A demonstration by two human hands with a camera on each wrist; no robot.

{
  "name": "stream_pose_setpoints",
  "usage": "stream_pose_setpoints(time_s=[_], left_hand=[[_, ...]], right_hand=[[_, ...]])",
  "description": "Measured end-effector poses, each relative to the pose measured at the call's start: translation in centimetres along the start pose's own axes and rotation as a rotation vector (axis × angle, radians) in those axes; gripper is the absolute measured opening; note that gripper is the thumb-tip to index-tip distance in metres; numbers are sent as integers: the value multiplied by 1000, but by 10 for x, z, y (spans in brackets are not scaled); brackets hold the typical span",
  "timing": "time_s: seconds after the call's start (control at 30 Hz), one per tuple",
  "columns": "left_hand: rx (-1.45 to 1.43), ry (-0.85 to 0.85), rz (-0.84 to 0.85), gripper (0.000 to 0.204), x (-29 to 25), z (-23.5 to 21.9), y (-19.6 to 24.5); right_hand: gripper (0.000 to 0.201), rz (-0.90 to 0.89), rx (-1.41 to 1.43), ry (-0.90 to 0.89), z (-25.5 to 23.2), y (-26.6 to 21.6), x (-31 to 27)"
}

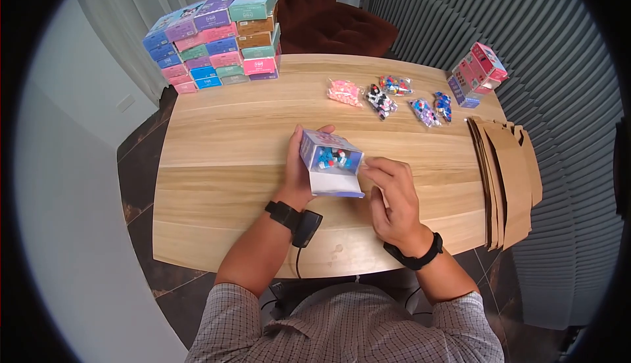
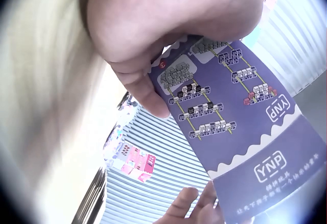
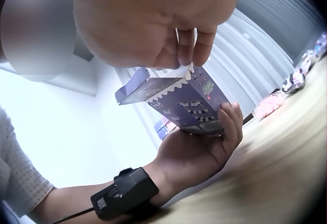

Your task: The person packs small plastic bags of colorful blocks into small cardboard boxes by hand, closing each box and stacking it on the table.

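A purple box (image 1: 330, 141) with its end flap folded out is held in the left hand (image 1: 297, 166), whose fingers wrap its side and bottom. Blue, white and red pieces (image 1: 334, 158) show inside the opening. In the left wrist view the box (image 2: 240, 116) shows printed building steps, gripped by the left hand (image 2: 173, 19). The right hand (image 1: 394, 199) is at the box's right edge, fingers bent loosely. The right wrist view has the right hand (image 3: 153, 25) over the box's (image 3: 189, 101) open end; whether its fingertips pinch the edge I cannot tell.
Stacked colourful boxes (image 1: 210, 41) stand at the table's back left. Several bags of small pieces, one pink (image 1: 344, 92), lie toward the back right. A few boxes (image 1: 476, 74) stand at the right corner, above flattened brown cardboard (image 1: 509, 179). The wooden table (image 1: 223, 139) has a brown chair (image 1: 328, 21) behind it.
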State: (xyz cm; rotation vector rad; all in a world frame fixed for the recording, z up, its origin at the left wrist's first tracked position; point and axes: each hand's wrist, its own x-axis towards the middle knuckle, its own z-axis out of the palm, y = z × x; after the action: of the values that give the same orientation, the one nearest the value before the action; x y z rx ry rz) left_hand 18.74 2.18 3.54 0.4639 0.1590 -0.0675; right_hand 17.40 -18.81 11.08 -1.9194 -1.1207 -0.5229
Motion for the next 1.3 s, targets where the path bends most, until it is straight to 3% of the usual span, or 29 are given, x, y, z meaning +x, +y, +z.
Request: stream_pose_setpoints(time_s=[0.1, 0.27, 0.37, 0.57, 0.87, 1.3], left_hand=[[-126, -7, -32, 69, 3, -5, 1], [-24, -49, -8, 69, 4, -7, -1], [-34, -54, -25, 70, 0, -2, -1], [-31, -33, -16, 71, 2, -1, -3], [-48, -47, -36, 71, 0, -1, -1], [-18, -99, -37, 71, 6, -10, -7]], right_hand=[[56, 18, 49, -12, -3, -6, -10], [44, -39, 60, 0, -1, -11, -9], [40, 41, 44, 110, 3, -8, -4], [33, 31, 3, 141, 4, 1, 2], [37, -29, 62, 77, -2, -7, 5], [24, 99, 8, 111, 7, 8, 5]])
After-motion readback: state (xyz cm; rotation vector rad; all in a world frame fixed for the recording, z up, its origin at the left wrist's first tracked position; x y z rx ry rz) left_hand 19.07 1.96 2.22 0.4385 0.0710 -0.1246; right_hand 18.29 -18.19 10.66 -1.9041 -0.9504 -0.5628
